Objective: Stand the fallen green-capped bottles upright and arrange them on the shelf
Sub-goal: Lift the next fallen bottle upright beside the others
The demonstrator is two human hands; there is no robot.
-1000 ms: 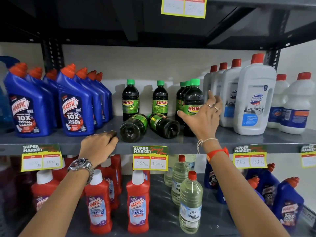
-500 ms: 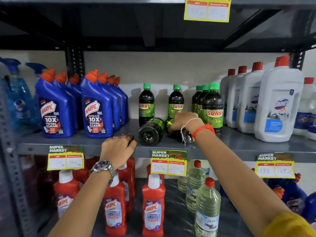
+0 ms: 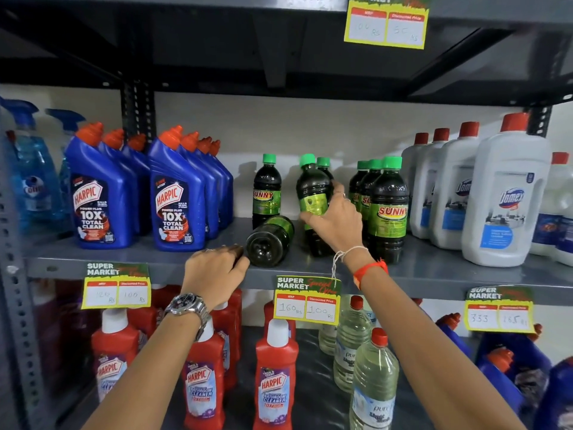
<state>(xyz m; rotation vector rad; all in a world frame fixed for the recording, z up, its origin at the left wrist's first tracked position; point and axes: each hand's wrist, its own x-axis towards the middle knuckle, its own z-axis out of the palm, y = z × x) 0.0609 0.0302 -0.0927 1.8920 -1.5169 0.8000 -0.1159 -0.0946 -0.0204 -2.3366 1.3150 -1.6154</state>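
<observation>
My right hand (image 3: 336,221) grips a dark green-capped bottle (image 3: 311,193) around its label and holds it nearly upright, base near the grey shelf (image 3: 434,268). One more dark bottle (image 3: 269,240) lies on its side, base toward me. My left hand (image 3: 214,271) rests on the shelf edge just left of that base, fingers curled, holding nothing. Behind stand an upright green-capped bottle (image 3: 266,190), another (image 3: 324,164) partly hidden, and a row of three (image 3: 389,209) to the right.
Blue Harpic bottles (image 3: 176,200) stand at the left of the shelf, white Domex bottles (image 3: 505,197) at the right. Price tags (image 3: 307,301) hang from the shelf edge. Red Harpic bottles (image 3: 274,380) and clear bottles (image 3: 373,386) fill the shelf below.
My right hand went from the upright row to the right-hand fallen bottle, gripped it and tipped it up to nearly standing. My left hand stayed on the shelf edge.
</observation>
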